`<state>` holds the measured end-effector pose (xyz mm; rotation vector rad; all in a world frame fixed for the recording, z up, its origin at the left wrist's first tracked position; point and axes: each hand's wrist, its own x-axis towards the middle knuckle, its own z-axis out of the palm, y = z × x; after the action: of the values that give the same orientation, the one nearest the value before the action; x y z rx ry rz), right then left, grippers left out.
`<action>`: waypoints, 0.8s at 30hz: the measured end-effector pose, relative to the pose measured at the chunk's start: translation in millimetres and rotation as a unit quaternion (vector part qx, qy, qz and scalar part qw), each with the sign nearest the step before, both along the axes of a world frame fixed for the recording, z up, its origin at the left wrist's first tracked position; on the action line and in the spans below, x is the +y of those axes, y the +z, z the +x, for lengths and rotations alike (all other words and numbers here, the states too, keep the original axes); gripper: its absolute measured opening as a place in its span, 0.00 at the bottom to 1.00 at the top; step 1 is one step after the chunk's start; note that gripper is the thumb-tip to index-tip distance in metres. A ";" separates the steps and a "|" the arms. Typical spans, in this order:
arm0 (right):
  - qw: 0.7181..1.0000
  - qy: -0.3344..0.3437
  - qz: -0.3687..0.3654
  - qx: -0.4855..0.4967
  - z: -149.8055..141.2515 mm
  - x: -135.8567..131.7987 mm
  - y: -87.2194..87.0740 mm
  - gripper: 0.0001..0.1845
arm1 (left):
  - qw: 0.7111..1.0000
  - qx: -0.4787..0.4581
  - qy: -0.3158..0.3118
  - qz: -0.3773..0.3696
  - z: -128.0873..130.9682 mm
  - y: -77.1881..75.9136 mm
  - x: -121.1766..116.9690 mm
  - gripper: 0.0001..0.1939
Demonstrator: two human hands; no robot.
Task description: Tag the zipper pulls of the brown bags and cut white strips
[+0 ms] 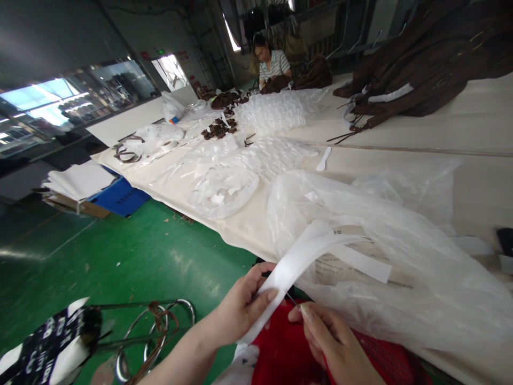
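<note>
Between the thumb and fingers of my left hand (239,303) is a long white strip (297,261), curving up and over the table edge. My right hand (331,334) is closed in a pinch on a thin, dark, needle-like piece (292,299), whose tip meets the strip's edge close to my left thumb. A second flat white strip (363,262) lies across the large clear plastic bag (404,291) just beyond my hands. Under my hands there is red cloth (276,347). The inner fingers of my right hand are partly hidden.
On the long cream table (260,227) lie a plastic bag of white scraps (224,190), bubbly clear wrap (276,112), brown pieces (219,128) and dark brown garments (425,69). A person (274,64) sits across it. A metal-framed stool (156,326) stands lower left on green floor.
</note>
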<state>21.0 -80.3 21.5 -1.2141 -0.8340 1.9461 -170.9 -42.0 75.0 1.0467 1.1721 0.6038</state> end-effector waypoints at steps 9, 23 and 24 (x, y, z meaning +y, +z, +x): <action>0.983 -0.024 0.143 -0.110 5.0 4.7 24.3 0.27 | 0.999 -0.027 -0.019 0.010 -1.1 -7.7 2.4 0.30; 0.969 0.017 0.211 -0.126 12.0 9.9 23.3 0.20 | 0.991 -0.128 0.034 -0.022 -1.7 -13.5 9.7 0.16; 0.970 0.014 0.210 -0.123 12.6 9.9 23.9 0.20 | 0.989 -0.138 0.039 -0.030 -2.8 -15.1 10.4 0.16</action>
<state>33.6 -70.4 45.4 -1.1957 -1.3207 1.5464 -173.7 -31.6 59.9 0.8384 0.9841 0.7450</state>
